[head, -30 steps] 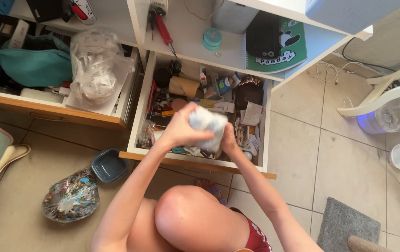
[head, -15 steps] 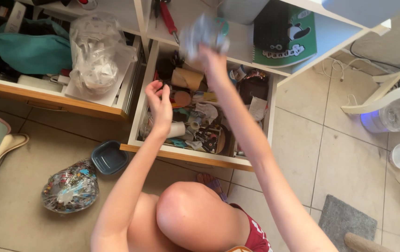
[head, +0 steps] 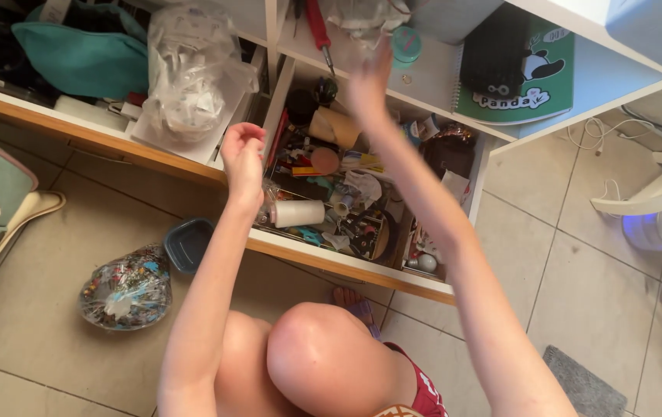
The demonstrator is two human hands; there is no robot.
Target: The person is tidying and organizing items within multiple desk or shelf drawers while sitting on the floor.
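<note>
My right hand [head: 369, 83] reaches up to the white shelf [head: 431, 81], fingers spread just under a crumpled clear plastic bag [head: 363, 14] that lies at the shelf's back. Whether the fingertips still touch the bag I cannot tell. My left hand [head: 243, 157] hovers with curled fingers, holding nothing, over the left side of the open cluttered drawer [head: 346, 264]. Below it in the drawer lies a white roll [head: 298, 213]. A red-handled screwdriver [head: 318, 23] and a small teal tin [head: 406, 45] sit on the shelf beside the bag.
A green notebook [head: 535, 85] lies on the shelf at right. The left drawer holds a clear bag of white parts [head: 192, 69] and a teal pouch [head: 84, 54]. On the floor: a blue-grey bowl [head: 186, 244], a bag of colourful bits [head: 126, 289], a grey mat [head: 585, 386].
Both hands held the crumpled bag over the drawer. My right hand then lifted it up onto the shelf, while my left hand let go and drew back to the drawer's left side.
</note>
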